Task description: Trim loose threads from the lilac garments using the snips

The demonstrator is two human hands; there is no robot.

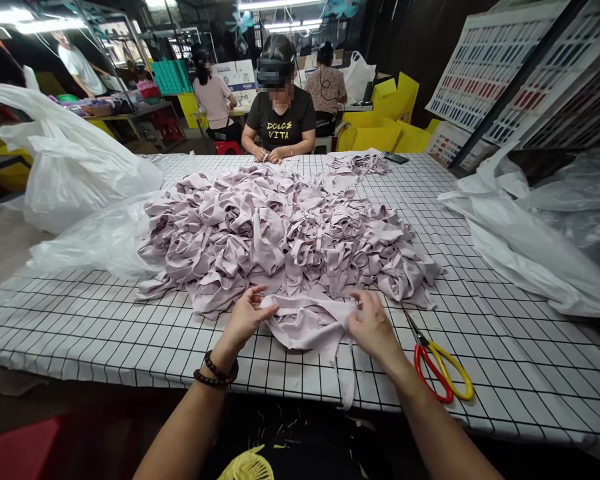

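Note:
A pale mauve fabric piece [307, 325] stretches between my two hands at the near side of the table. My left hand [247, 313] pinches its left end between thumb and fingers. At the other end, my right hand [373, 325] grips the cloth, and a narrow strip hangs from there over the table edge. Just beyond lies a large heap of the same mauve fabric [275, 233], crumpled and piled up. To the right of my right hand, scissors [437, 365] with one red and one yellow handle rest on the table, their blades pointing toward the heap.
White plastic bags [85, 160] stand at the left of the grid-patterned table [500, 347]; more plastic [525, 233] lies at the right. Across from me a co-worker [280, 107] in a headset handles fabric. A smaller fabric stack [360, 162] and a phone [396, 158] sit at the far edge.

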